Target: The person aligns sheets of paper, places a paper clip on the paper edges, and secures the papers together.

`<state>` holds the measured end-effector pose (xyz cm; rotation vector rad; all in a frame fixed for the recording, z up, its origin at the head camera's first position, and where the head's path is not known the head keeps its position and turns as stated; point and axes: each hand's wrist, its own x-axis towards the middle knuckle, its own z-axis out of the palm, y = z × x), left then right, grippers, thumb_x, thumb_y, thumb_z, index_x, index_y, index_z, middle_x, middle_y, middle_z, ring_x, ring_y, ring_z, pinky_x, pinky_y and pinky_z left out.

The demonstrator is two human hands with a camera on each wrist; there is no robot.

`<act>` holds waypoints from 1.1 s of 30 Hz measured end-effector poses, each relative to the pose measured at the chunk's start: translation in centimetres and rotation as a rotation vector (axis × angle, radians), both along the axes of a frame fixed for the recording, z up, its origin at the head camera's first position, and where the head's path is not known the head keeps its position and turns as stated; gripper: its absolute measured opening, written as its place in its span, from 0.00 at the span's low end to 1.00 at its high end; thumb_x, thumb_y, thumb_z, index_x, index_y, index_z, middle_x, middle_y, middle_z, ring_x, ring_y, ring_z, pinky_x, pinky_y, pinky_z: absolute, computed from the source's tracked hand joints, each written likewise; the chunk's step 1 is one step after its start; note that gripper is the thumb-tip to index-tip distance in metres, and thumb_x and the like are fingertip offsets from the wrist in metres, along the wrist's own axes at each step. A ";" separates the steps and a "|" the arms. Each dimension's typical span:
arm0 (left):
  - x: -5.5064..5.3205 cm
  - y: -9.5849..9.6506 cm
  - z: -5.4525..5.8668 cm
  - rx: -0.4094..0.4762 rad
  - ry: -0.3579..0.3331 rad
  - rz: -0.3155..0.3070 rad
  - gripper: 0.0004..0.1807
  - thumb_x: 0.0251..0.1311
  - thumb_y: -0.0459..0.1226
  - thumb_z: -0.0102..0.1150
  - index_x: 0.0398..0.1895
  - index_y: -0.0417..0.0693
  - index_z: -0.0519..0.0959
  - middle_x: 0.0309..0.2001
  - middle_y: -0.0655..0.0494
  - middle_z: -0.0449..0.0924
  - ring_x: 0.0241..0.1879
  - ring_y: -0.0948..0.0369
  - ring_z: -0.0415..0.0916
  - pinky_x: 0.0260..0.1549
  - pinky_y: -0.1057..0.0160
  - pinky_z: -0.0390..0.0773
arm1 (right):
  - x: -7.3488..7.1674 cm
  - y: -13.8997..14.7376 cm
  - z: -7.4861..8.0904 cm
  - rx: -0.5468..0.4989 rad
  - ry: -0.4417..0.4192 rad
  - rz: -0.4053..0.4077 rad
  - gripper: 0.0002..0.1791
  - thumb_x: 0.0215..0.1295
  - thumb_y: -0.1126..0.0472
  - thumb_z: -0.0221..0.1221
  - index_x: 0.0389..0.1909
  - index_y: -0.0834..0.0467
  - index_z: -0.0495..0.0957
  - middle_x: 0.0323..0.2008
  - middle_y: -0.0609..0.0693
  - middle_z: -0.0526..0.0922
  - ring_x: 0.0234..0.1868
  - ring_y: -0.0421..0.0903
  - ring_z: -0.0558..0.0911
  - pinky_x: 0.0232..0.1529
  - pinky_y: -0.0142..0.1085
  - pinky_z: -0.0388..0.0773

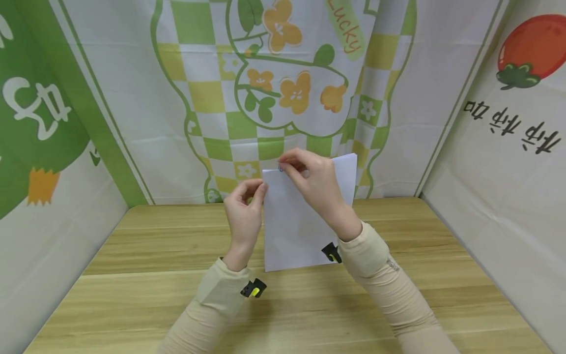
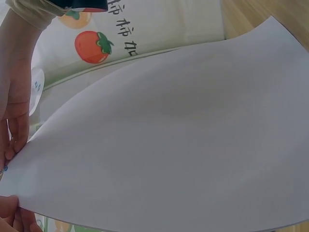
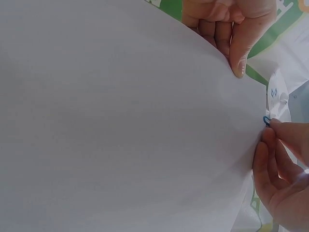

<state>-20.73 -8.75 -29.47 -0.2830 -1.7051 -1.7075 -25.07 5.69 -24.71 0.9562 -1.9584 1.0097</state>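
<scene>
Paper point(image 1: 294, 231), plain white and unmarked, stands nearly upright above the middle of the wooden table point(image 1: 146, 250), its lower edge near the tabletop and its face bowed in a soft curve, with a second white edge showing behind it at about 1 o'clock. My left hand point(image 1: 242, 216) pinches its upper corner at 10 o'clock between thumb and fingertips. My right hand point(image 1: 316, 184) pinches a small blue paper clip point(image 3: 266, 120) on the top edge at 12 o'clock.
</scene>
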 end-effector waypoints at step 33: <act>-0.4 0.5 -0.2 0.044 -0.010 0.006 0.05 0.57 0.24 0.59 0.34 0.25 0.79 0.32 0.33 0.79 0.29 0.66 0.73 0.29 0.73 0.72 | -0.2 0.5 -0.7 0.024 0.059 -0.047 0.03 0.60 0.65 0.63 0.34 0.59 0.83 0.32 0.49 0.85 0.32 0.39 0.81 0.33 0.30 0.77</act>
